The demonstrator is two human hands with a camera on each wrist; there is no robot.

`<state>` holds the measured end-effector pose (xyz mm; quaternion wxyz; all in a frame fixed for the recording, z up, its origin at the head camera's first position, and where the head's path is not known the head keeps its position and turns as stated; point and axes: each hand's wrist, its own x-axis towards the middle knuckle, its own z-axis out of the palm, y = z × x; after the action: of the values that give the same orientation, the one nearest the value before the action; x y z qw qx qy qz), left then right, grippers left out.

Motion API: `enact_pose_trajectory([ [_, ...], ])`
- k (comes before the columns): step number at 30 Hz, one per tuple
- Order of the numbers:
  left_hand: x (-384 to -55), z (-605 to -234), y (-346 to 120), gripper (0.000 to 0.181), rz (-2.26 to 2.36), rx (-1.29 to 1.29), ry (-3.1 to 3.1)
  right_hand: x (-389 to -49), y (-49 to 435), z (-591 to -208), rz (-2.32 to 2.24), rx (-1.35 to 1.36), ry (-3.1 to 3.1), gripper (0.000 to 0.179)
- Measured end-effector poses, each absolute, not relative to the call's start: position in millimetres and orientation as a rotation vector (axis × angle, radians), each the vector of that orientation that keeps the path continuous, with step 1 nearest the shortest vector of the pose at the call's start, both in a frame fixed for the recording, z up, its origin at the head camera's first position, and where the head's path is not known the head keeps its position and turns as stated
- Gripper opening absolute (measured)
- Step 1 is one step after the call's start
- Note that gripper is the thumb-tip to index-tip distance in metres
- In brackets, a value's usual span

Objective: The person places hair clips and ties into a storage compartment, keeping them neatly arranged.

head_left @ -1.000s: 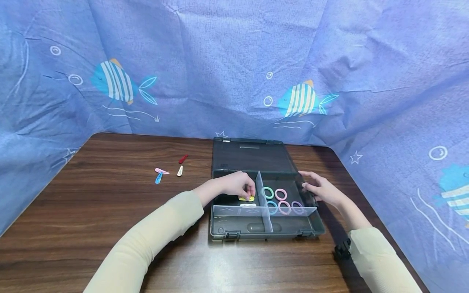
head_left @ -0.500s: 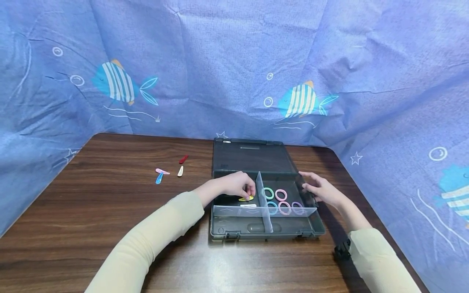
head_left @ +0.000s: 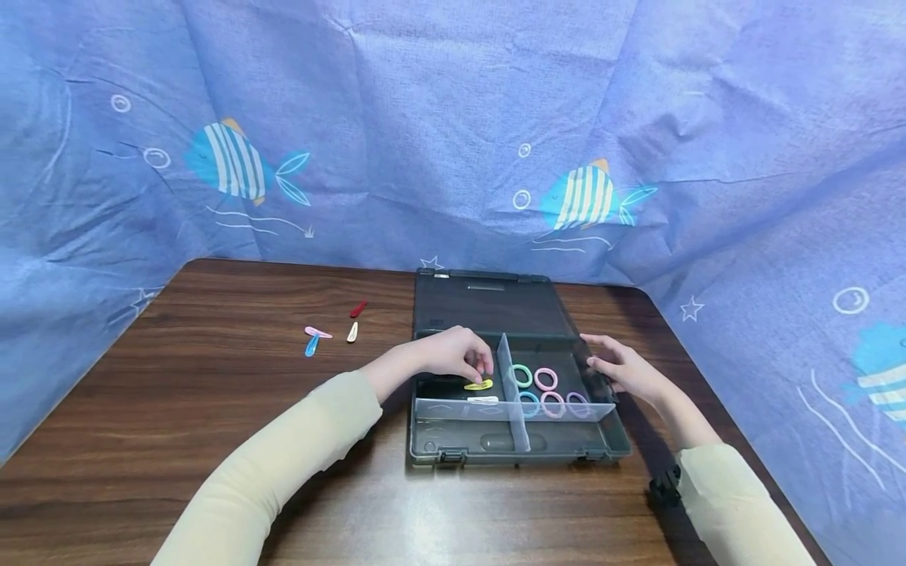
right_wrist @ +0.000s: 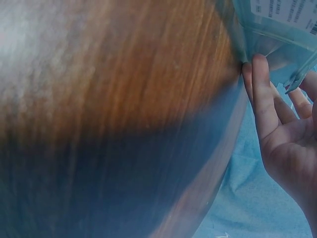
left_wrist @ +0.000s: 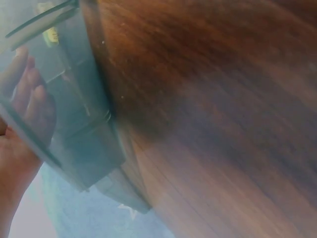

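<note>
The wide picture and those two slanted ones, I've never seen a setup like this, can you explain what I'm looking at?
There's no machine here, just a human left hand and right hand, both bare. The wide picture is taken from the head, looking forward and down; the slanted ones come from a camera on each wrist. On the brown table sits an open box. Inside, at the back right, are five hair ties, and at the back left, a yellow clip and a white clip. Off to the box's left lie four more: a red clip, a cream clip, a pink clip and a blue clip. The left hand is at the yellow clip, though I can't tell whether it grips it. The right hand is against the box's right side.
</note>
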<state>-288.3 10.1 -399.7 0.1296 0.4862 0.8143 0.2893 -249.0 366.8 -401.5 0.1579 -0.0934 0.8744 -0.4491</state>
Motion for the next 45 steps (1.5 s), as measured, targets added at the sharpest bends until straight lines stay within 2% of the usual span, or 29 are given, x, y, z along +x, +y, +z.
enact_pose_trajectory([
  [14,-280.9,-380.7,-27.6,0.017,0.936,1.37,2.427,-249.1,368.8,-402.1,-1.273,-0.285,2.507,0.057],
  [33,-273.7,-358.9,-96.3,0.016,1.068,1.137,2.527,-247.2,367.6,-401.4,-1.307,-0.276,2.486,0.057],
  [45,-286.7,-362.9,-134.1,0.016,1.058,1.065,2.687,-246.0,366.1,-399.4,-1.283,-0.278,2.5,0.058],
])
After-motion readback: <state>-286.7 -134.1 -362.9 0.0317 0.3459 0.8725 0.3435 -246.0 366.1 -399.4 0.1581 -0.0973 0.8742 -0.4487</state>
